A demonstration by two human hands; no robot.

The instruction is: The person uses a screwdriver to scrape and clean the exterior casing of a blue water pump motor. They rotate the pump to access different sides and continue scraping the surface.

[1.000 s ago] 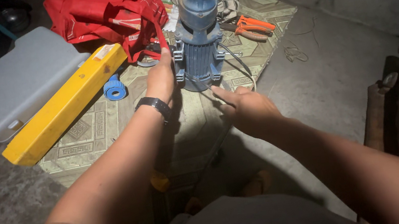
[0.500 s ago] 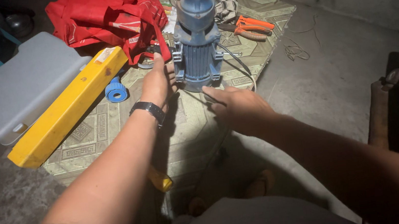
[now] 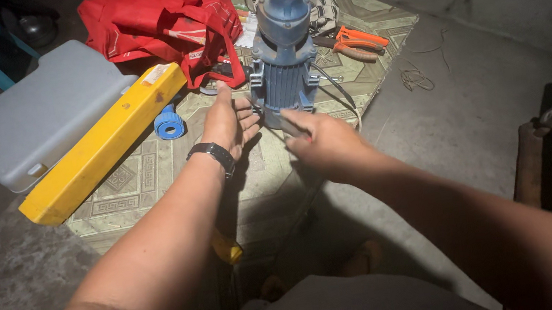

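Hands at the pump now. Blue motor pump (image 3: 286, 68) stands upright on the patterned floor mat (image 3: 150, 171), finned body below, narrower neck and a blue fitting on top. Left hand (image 3: 229, 122), with a black wristband, lies open, fingers spread, beside the pump's base on its left side, touching or very nearly so. Right hand (image 3: 321, 143) is curled narrow just in front of the base, pinching something thin and dark; too small to tell whether it's a wire or a slim tool. A dark cable (image 3: 342, 93) loops off the pump's right side.

By the look of it, this thing is heavy: cast metal, rigid, no give anywhere. Standing tall on a smallish base, it could tip if nudged high up. The ribs should offer good purchase; I'd judge the safest hold is low, both palms around the finned section, not the cable.

Around it: red cloth bag (image 3: 159, 21) behind, yellow box level (image 3: 104, 142) and a blue fitting (image 3: 169, 123) to the left, orange-handled pliers (image 3: 354, 44) to the right.
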